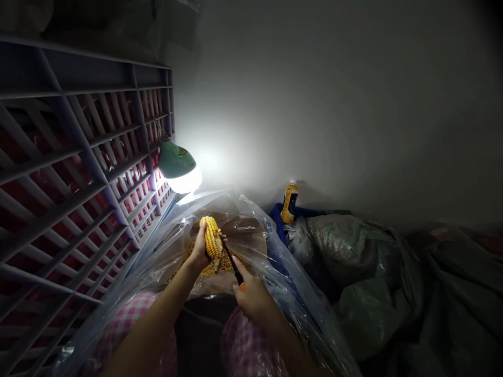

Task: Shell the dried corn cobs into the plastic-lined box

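My left hand point(200, 246) is closed around a yellow corn cob point(211, 238), which stands nearly upright. Part of the cob's right side looks bare of kernels. In my right hand point(253, 296) is a screwdriver-like tool with an orange and black handle point(239, 276). Its dark shaft points up and left, with the tip at the right side of the cob; whether it touches is hard to tell. Loose corn kernels point(226, 263) lie below the cob, inside a clear plastic sheet or bag point(251, 204).
A lit green lamp point(178, 165) hangs on a purple slatted crate point(104, 180) at the left. To the right, a yellow bottle point(290, 201) stands by a blue bin edge point(278, 217). Filled sacks point(346, 246) lie farther right. A pale wall point(334, 104) rises behind.
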Tool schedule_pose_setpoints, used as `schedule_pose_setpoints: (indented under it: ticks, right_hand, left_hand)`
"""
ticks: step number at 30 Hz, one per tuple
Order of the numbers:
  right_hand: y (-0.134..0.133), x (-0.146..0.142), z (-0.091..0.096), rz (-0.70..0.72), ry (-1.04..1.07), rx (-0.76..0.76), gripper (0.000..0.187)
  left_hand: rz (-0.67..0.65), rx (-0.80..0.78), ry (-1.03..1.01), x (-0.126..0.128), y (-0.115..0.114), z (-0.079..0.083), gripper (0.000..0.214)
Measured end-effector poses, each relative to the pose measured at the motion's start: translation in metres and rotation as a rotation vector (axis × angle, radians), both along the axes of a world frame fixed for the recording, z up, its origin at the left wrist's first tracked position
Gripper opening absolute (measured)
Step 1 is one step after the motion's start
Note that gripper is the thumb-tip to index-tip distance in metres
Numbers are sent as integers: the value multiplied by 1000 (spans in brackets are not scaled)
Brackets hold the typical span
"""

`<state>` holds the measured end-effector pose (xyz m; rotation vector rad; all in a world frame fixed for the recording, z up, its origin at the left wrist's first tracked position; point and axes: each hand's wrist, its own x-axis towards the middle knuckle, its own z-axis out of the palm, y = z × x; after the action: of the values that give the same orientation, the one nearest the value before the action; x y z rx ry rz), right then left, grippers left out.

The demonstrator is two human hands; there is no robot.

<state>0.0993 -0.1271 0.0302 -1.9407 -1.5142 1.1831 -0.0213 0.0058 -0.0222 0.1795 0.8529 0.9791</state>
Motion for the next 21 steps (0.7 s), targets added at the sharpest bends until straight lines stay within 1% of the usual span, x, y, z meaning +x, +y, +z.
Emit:
schedule_pose_setpoints:
  ticks: [1, 2, 6, 8, 10, 13, 16, 18, 21]
  right_hand:
    - [-5, 4, 1, -5, -53, 48, 65]
    - [-11, 6, 1, -19, -53, 76, 63]
    - [-36, 5, -3, -151, 215, 107, 58]
    - [-46, 1, -8, -216, 262, 133, 58]
    - [-50, -2, -11, -228, 251, 122, 59]
    - [-47, -4, -13, -196, 188, 92, 59]
    - [-38, -5, -14, -178, 148, 120, 56]
    - [-33, -9, -17, -193, 197, 147, 55]
    - [-33, -17, -24, -281, 333, 192, 58]
  left_hand:
    - [-3, 14, 9, -1, -1, 3, 48]
    - [1, 39, 20, -2, -1, 5, 46]
    - [-12, 136, 51, -2, -2, 2, 44]
    - [-58, 151, 64, -1, -3, 0, 48]
    - [-97, 150, 111, -1, -4, -1, 49]
    - [-113, 171, 195, -1, -8, 4, 51]
    - [-137, 197, 233, -2, -13, 12, 54]
    - [-146, 194, 247, -4, -16, 17, 54]
    - [-114, 181, 219, -8, -16, 21, 53]
